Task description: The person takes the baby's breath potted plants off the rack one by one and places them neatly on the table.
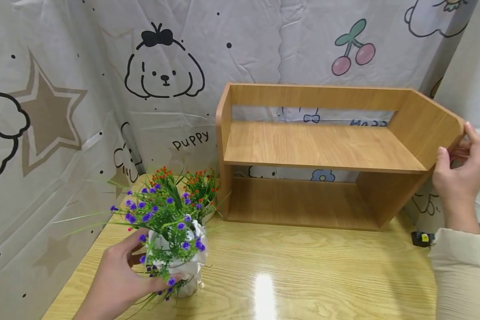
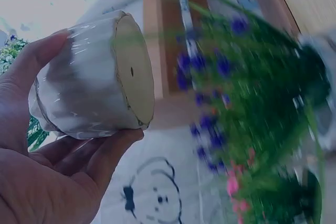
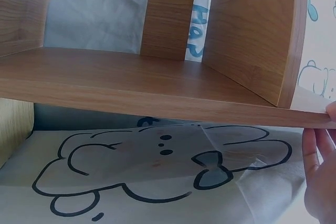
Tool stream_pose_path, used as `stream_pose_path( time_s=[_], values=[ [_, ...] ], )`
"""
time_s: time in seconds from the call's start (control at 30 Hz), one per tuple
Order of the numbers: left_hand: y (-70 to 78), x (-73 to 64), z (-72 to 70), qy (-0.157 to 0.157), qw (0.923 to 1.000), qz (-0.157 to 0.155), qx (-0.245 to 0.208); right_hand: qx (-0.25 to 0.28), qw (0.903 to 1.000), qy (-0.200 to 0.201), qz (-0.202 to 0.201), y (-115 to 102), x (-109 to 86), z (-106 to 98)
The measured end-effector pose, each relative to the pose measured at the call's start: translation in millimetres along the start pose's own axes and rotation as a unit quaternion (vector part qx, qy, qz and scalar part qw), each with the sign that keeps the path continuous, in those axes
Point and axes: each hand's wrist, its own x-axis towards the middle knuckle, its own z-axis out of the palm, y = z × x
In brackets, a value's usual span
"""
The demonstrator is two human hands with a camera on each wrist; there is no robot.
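My left hand (image 1: 118, 271) grips a white ceramic flower pot (image 2: 86, 82) by its side. In the left wrist view the pot is tilted, its pale underside with a small hole showing off the table; its foliage is mostly hidden. Purple flowers (image 1: 148, 215) crowd around it in the head view. Another purple-flowered plant (image 2: 231, 98), blurred, appears at right in the left wrist view. At the right, my right hand (image 1: 464, 171) holds the front edge of the side panel of a two-level wooden shelf (image 1: 304, 142), thumb toward the front. The right wrist view shows its fingers (image 3: 311, 156) against that edge.
Plants with orange-red flowers (image 1: 202, 189) stand behind the purple ones, beside the shelf's left side. A black and yellow tape measure (image 1: 422, 239) lies near my right sleeve. The wooden table (image 1: 316, 271) spreads in front of the shelf. A printed curtain (image 1: 244, 53) hangs behind.
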Motion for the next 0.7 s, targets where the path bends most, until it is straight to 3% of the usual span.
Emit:
stream_pose_path(
  time_s=[0.17,0.33,0.6,0.7],
  values=[
    [-16.1,-0.9,-14.3,0.072,0.9942,0.009,0.08,-0.01,0.9999,-0.004,-0.003,2,0.1,1],
    [-29.6,-3.5,-20.6,0.151,0.9828,0.02,0.105,-0.01,0.9999,-0.004,-0.006,1,-0.3,4],
    [-51.8,-1.7,-32.3,0.156,0.985,-0.019,0.07,-0.031,0.9995,-0.006,0.004,11,1.3,2],
    [-58.7,0.4,-36.6,0.15,0.986,-0.041,0.06,-0.027,0.9996,-0.007,0.004,-1,-1.0,0]
  ],
)
